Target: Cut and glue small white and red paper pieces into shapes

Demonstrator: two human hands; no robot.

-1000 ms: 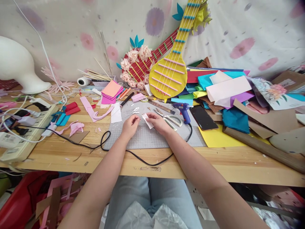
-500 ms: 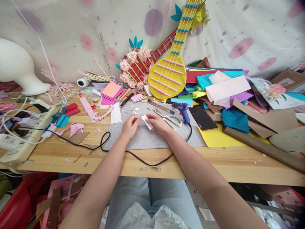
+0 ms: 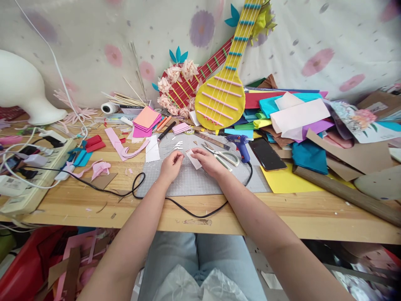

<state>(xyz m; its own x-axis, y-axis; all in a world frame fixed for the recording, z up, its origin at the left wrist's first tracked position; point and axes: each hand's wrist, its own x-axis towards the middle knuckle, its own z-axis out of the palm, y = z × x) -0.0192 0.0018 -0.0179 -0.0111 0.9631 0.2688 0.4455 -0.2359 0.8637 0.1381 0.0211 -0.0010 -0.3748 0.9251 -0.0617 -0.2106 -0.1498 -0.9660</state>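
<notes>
Pale paper rectangle is the piece you are working with, just above the centre of the frame. Nearest, at bottom centre, your jeans show below the edge of the wooden tabletop, where a black cable runs between your forearms. Past it lies the grey gridded cutting mat, with your hands over it. Your right hand pinches the rectangle at its right side; your left hand is curled just beside it, thumb and fingertips together, but whether something fine sits between them cannot be told. This looks like a close two-handed step on small paper, the right steadying and the left doing the delicate part. From here the next move would call for a firm right pinch that doesn't crease the sheet and a small, exact motion of the left fingers. Just beyond your hands are tiny white pieces; to their right, the scissors, the blue glue gun and, farther right, a black smartphone. Behind stand a yellow lute-shaped craft and a red one with pale flowers, against a floral-patterned sheet.
</notes>
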